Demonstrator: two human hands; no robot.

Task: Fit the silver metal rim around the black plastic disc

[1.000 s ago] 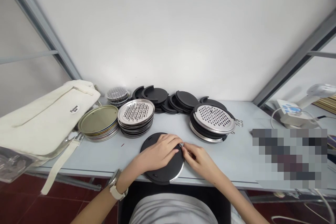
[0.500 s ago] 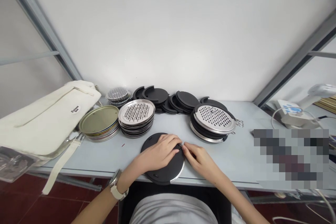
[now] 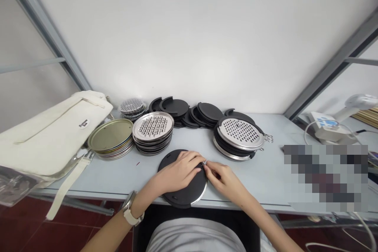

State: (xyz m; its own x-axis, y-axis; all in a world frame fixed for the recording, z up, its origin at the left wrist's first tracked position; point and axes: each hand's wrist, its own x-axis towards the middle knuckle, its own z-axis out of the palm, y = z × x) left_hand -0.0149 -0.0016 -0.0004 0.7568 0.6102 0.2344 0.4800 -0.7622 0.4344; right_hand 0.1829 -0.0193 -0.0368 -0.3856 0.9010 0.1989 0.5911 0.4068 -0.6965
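A round black disc (image 3: pixel 184 192) with a thin metal rim lies flat at the near edge of the grey table (image 3: pixel 124 173). My left hand (image 3: pixel 179 172) rests on top of it, pressing it down, with a watch on the wrist. My right hand (image 3: pixel 224 179) is at the disc's right edge, fingertips pinched on a small metal ring or clip (image 3: pixel 204 163) there. Both sets of fingertips meet at that spot, and the small part is mostly hidden between them.
Behind stand a stack of gold-toned metal plates (image 3: pixel 111 137), a stack of perforated grater discs (image 3: pixel 152 128), a smaller perforated stack (image 3: pixel 132 106), loose black discs (image 3: pixel 189 111) and an assembled stack with a grater on top (image 3: pixel 239 136). A cream bag (image 3: pixel 50 136) lies left.
My right hand's fingertips shifted slightly left against the disc's edge. My left hand and the disc stay where they were.
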